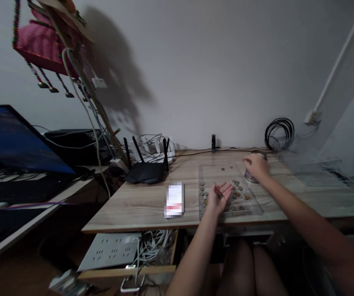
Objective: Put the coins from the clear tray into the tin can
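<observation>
My left hand (219, 196) is palm up over a clear plastic tray (257, 211), its fingers loosely spread. A coin (220, 195) rests in that palm; whether more lie under it I cannot tell. Beside this hand, loose coins (239, 189) are scattered to the right and a column of coins (203, 196) lies along the tray's left side. My right hand (257, 165) is in front of a round tin (250, 176) at the tray's far right corner, thumb and fingers pinched together. What they pinch, if anything, is too small to make out.
A pixelated white item (174, 200) lies left of the tray. Behind it stands a black router (146, 172) with antennas. A small black bottle (213, 143) and a coiled black cable (279, 133) are by the wall. Below the table edge, an open drawer (127, 272) holds cables.
</observation>
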{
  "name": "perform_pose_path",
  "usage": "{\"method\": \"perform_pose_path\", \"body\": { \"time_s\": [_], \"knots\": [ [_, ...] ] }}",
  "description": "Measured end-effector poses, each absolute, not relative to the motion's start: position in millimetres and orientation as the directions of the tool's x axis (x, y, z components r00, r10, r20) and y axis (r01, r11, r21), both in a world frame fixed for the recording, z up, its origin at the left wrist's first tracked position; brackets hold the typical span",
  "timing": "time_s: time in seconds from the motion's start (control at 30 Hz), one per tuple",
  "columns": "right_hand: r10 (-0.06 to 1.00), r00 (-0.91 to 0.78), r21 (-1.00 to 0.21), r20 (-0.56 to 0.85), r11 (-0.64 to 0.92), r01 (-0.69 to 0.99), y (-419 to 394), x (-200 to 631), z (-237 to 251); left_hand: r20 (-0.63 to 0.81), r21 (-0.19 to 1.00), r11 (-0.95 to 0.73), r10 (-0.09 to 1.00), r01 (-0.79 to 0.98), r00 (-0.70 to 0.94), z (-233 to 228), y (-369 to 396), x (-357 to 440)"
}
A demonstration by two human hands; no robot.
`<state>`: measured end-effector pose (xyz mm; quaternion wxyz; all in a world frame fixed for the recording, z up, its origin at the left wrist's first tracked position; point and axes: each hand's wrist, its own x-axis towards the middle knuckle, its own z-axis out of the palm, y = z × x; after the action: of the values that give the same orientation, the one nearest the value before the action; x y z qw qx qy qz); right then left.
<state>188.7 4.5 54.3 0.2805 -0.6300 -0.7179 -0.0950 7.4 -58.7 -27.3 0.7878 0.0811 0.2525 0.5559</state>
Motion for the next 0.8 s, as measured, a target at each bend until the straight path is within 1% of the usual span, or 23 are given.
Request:
{"method": "perform_pose_path", "body": {
  "time_s": [0.03, 0.07, 0.1, 0.17, 0.23, 0.33, 0.43, 0.5, 0.57, 0.63, 0.7, 0.73, 0.77, 0.8],
  "knots": [
    [0.871, -0.205, -0.230, 0.446, 0.333, 0.914, -11.3, 172.9, 43.3, -0.307, 0.401, 0.363, 0.918, -0.841, 0.251, -27.8, -58.5, 7.3],
    [0.850, -0.392, -0.249, 0.351, 0.488, 0.836, -26.5, 157.5, 31.5, -0.306, 0.398, 0.358, 0.920, -0.845, 0.245, -28.3, -58.3, 6.8],
    [0.793, -0.534, -0.260, 0.295, 0.604, 0.754, -40.1, 143.4, 19.9, -0.305, 0.399, 0.351, 0.922, -0.847, 0.238, -28.8, -58.1, 6.2],
    [0.719, -0.637, -0.244, 0.279, 0.694, 0.677, -59.9, 121.9, 0.8, -0.304, 0.412, 0.345, 0.924, -0.843, 0.230, -29.6, -57.8, 4.4],
    [0.721, -0.620, -0.224, 0.308, 0.689, 0.690, -68.5, 111.6, -9.1, -0.303, 0.417, 0.354, 0.922, -0.837, 0.240, -30.0, -57.7, 2.8],
    [0.773, -0.546, -0.251, 0.322, 0.626, 0.738, -67.3, 113.3, -7.2, -0.269, 0.403, 0.351, 0.928, -0.845, 0.257, -31.1, -57.2, 3.4],
    [0.827, -0.472, -0.285, 0.306, 0.553, 0.783, -63.3, 119.6, 0.5, -0.239, 0.396, 0.338, 0.936, -0.854, 0.260, -33.4, -55.1, 7.3],
    [0.858, -0.432, -0.293, 0.279, 0.504, 0.813, -62.8, 119.5, 1.1, -0.261, 0.394, 0.354, 0.928, -0.848, 0.267, -34.4, -53.4, 9.9],
    [0.880, -0.409, -0.341, 0.242, 0.472, 0.813, -62.1, 116.6, -1.5, -0.297, 0.381, 0.384, 0.912, -0.841, 0.282, -34.1, -52.3, 11.0],
    [0.876, -0.432, -0.444, 0.215, 0.481, 0.756, -57.4, 117.0, -1.4, -0.321, 0.357, 0.403, 0.900, -0.843, 0.294, -32.3, -52.4, 10.3],
    [0.863, -0.432, -0.511, 0.262, 0.504, 0.697, -44.7, 127.9, 8.7, -0.328, 0.341, 0.416, 0.893, -0.843, 0.308, -30.1, -53.5, 8.5],
    [0.865, -0.381, -0.512, 0.327, 0.501, 0.698, -34.7, 138.6, 18.5, -0.328, 0.340, 0.421, 0.891, -0.841, 0.314, -29.3, -54.2, 7.5],
    [0.868, -0.292, -0.495, 0.402, 0.475, 0.728, -22.3, 152.7, 30.9, -0.325, 0.343, 0.426, 0.890, -0.837, 0.320, -28.8, -54.8, 6.8],
    [0.861, -0.164, -0.476, 0.481, 0.414, 0.776, -8.1, 169.2, 44.9, -0.319, 0.348, 0.429, 0.890, -0.834, 0.325, -28.7, -55.3, 6.2]
  ]
}}
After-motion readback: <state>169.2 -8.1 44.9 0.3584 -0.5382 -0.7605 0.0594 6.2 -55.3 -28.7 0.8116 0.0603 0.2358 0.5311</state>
